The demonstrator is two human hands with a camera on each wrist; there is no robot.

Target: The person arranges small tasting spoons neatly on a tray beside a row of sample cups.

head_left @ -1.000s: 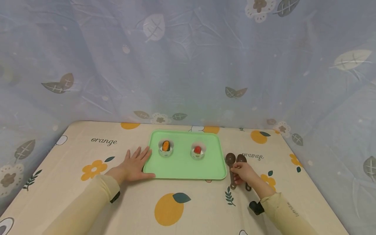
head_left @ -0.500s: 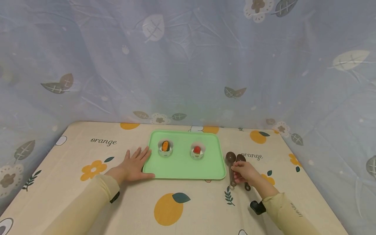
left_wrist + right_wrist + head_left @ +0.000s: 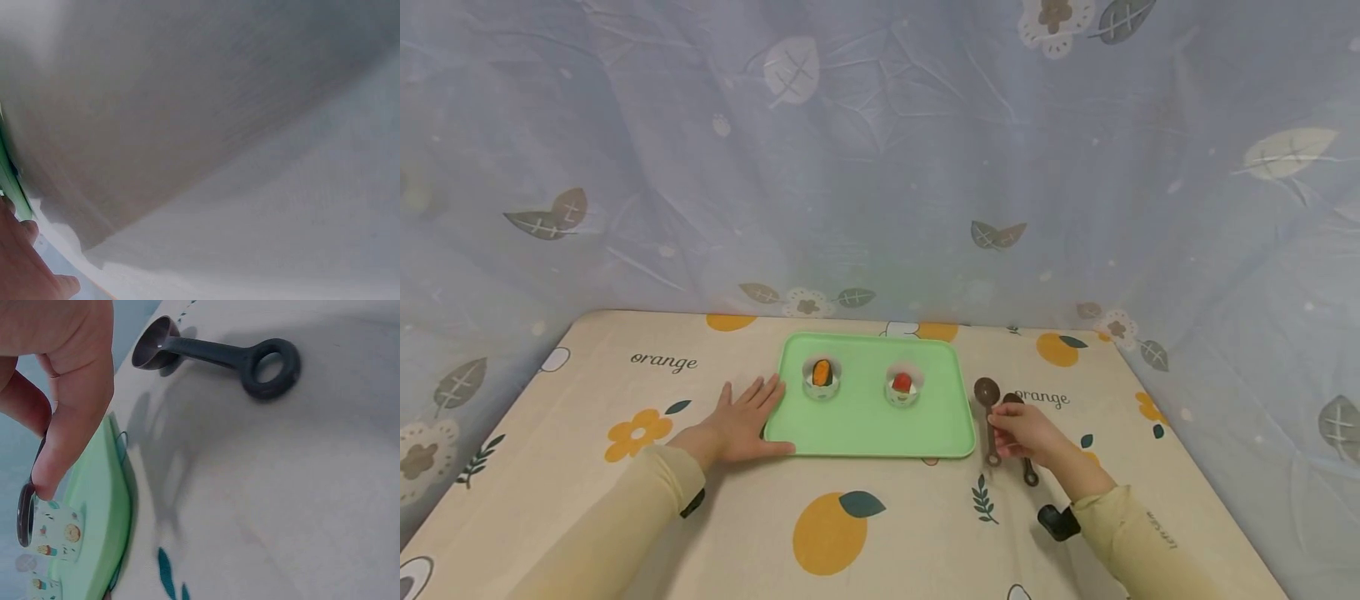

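From here I see the person's left hand (image 3: 741, 425) lying with its fingers spread and straight, at about nine o'clock of the green tray (image 3: 865, 429), fingertips at its left edge and thumb by its near-left corner. The right hand (image 3: 1028, 432) is off at between three and four o'clock of the tray, thumb and forefinger pinching the handle of a brown measuring spoon (image 3: 987, 392), whose bowl points to twelve o'clock and whose ringed end points to six; I cannot tell whether that end clears the cloth. Just beside it, on the side toward three o'clock, a second measuring spoon (image 3: 212, 353) rests on the tablecloth (image 3: 722, 542), partly hidden by the hand when seen from the head. So there are two spoons, one tray and two small printed cups. The left cup (image 3: 822, 395) stands at about ten o'clock of the tray's middle with one orange-and-dark piece (image 3: 822, 372) in it; the right cup (image 3: 902, 400), apart from it at about two o'clock, holds one red piece (image 3: 902, 382). Two pale yellow sleeves (image 3: 617, 517) reach in over the table, one from seven o'clock and one from five.
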